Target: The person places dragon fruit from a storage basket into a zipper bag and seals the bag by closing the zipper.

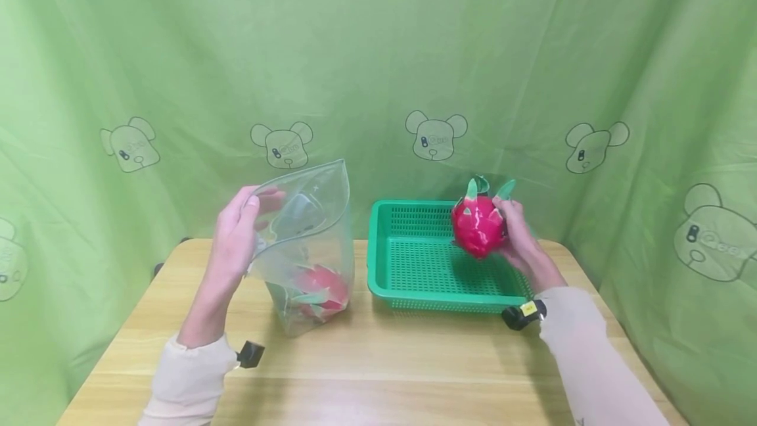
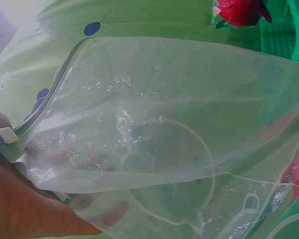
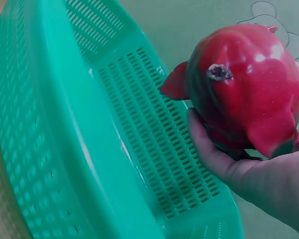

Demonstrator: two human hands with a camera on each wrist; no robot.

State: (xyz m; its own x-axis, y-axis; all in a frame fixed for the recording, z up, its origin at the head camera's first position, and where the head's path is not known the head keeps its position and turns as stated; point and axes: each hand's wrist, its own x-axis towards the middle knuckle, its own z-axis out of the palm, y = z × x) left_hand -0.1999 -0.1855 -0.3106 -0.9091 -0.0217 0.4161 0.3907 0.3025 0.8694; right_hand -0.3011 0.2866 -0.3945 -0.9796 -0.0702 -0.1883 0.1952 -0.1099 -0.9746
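Note:
In the head view my right hand (image 1: 519, 234) grips a red dragon fruit (image 1: 478, 225) with green-tipped scales, holding it above the green basket (image 1: 378, 268). The right wrist view shows the thumb along the side of the fruit (image 3: 244, 84). My left hand (image 1: 235, 229) pinches the rim of a clear zip bag (image 1: 307, 242), whose mouth stands open. A second dragon fruit (image 1: 324, 288) lies at the bottom of this bag. By the left hand in its wrist view is the bag's white zip slider (image 2: 8, 135); some fingers show through the plastic.
The bag and the basket stand side by side on a light wooden table (image 1: 367, 373). A green curtain (image 1: 367, 58) printed with bear heads hangs behind and along both sides. Black wrist cameras (image 1: 251, 354) are strapped at both sleeves.

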